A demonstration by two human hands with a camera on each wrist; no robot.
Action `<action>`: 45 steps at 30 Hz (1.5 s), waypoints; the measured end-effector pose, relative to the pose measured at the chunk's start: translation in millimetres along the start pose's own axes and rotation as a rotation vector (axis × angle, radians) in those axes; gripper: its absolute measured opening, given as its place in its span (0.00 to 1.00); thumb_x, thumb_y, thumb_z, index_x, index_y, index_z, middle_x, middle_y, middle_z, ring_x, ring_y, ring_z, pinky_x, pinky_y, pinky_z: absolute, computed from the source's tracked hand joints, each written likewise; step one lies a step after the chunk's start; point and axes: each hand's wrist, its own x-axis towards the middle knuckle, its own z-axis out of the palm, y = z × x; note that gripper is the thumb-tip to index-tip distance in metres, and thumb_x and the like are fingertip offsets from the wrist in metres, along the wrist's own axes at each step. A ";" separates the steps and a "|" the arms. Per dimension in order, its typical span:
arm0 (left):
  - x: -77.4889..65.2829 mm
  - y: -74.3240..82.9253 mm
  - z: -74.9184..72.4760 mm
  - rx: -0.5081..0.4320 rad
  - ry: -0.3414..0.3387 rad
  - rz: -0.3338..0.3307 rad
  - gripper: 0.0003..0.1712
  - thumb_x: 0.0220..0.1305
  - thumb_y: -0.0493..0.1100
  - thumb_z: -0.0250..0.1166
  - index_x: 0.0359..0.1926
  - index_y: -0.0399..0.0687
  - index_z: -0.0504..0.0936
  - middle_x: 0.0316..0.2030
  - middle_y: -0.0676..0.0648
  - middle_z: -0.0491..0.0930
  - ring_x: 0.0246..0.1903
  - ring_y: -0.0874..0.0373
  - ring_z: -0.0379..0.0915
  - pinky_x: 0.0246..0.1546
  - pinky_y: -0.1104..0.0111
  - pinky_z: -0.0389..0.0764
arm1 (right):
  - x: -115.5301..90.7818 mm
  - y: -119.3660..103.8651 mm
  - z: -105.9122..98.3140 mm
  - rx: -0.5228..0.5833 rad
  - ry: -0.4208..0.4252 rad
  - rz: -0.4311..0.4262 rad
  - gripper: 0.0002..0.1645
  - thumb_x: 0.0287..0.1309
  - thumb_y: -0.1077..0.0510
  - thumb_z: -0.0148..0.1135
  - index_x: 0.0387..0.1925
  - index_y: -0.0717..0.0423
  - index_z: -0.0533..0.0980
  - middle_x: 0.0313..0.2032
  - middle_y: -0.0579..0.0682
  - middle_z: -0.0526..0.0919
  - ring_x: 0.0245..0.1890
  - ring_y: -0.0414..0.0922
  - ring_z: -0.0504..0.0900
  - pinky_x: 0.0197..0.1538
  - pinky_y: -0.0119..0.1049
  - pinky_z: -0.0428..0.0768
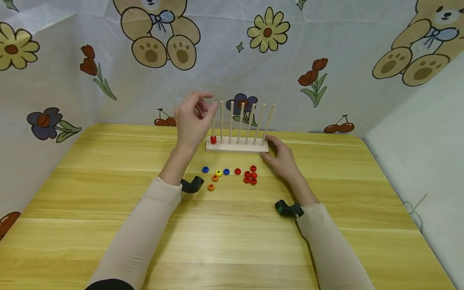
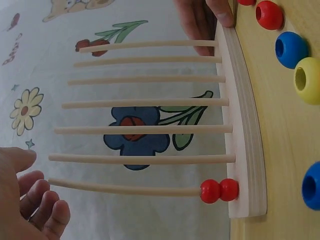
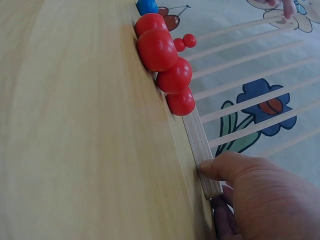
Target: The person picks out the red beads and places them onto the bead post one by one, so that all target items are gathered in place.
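A wooden peg rack [image 1: 237,146] with several upright pegs stands at the back of the table. Two red beads [image 2: 220,190] sit at the bottom of its leftmost peg [image 2: 125,189]. My left hand [image 1: 195,117] is by the top of that peg, its fingers loosely bent with nothing visible between them. With thumb in front and fingers behind, my right hand [image 1: 280,158] grips the right end of the rack's base [image 3: 200,150]. Loose beads lie in front of the rack: several red beads [image 1: 247,180], blue beads [image 1: 205,169], a yellow bead [image 1: 218,173] and orange beads [image 1: 211,187].
The wood-grain table [image 1: 232,241] extends toward me and to both sides. Behind it hangs a white cloth [image 1: 217,72] printed with bears and flowers. Each wrist wears a black camera [image 1: 288,208].
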 end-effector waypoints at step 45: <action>-64.9 3.1 70.0 0.065 -1.084 -0.056 0.11 0.69 0.48 0.74 0.49 0.51 0.90 0.41 0.51 0.84 0.34 0.60 0.77 0.42 0.67 0.76 | 3.4 1.1 -3.5 -0.019 -0.004 -0.021 0.37 0.71 0.60 0.67 0.76 0.61 0.66 0.74 0.62 0.71 0.77 0.56 0.67 0.79 0.50 0.65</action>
